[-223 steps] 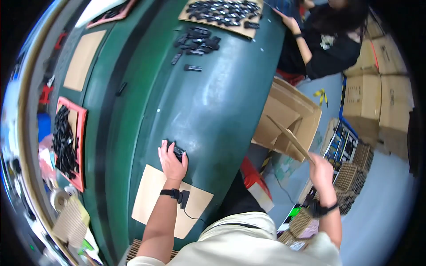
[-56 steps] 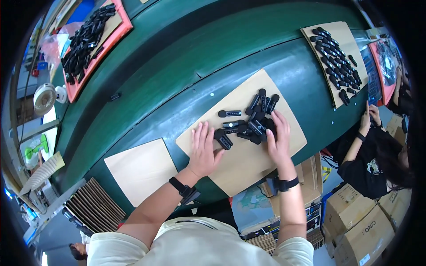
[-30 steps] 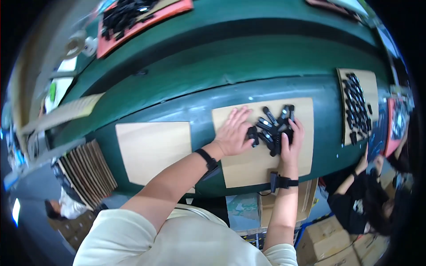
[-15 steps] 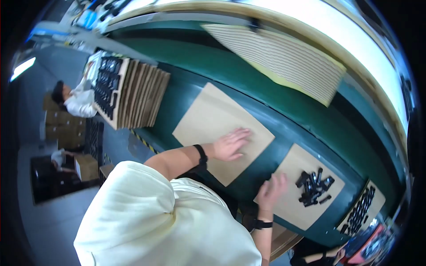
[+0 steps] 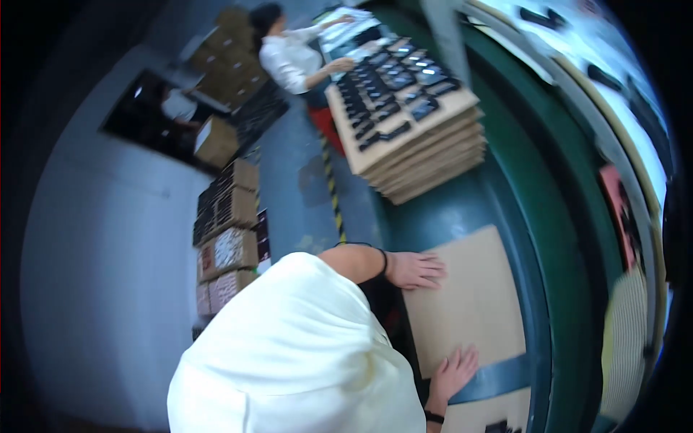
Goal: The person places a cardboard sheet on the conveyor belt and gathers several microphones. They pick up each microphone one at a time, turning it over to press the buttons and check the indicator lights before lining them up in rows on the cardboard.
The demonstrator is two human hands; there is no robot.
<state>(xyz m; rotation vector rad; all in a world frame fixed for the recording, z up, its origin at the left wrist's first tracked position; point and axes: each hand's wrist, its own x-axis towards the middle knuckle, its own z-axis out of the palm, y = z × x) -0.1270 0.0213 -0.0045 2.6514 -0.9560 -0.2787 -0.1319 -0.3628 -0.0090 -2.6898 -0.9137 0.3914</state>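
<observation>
A blank brown cardboard sheet [image 5: 473, 303] lies on the green table [image 5: 505, 191] in front of me. My left hand [image 5: 417, 270], with a black band at the wrist, rests flat on the sheet's corner near the table edge, fingers together and stretched out. My right hand [image 5: 455, 372] lies flat on the sheet's other near corner with fingers spread. Neither hand holds anything. A second cardboard sheet [image 5: 480, 418] with a few black parts shows at the bottom edge, just beyond my right hand.
A stack of cardboard sheets [image 5: 419, 144] topped with rows of black parts stands further along the table. A person in a white top [image 5: 289, 54] works beside it. Stacked cartons [image 5: 227, 238] stand on the grey floor to my left.
My head has swung further left, bringing the floor, cartons and co-worker into view. My right hand has moved from beside the sheet with black parts onto the blank sheet. My left hand stays on the blank sheet.
</observation>
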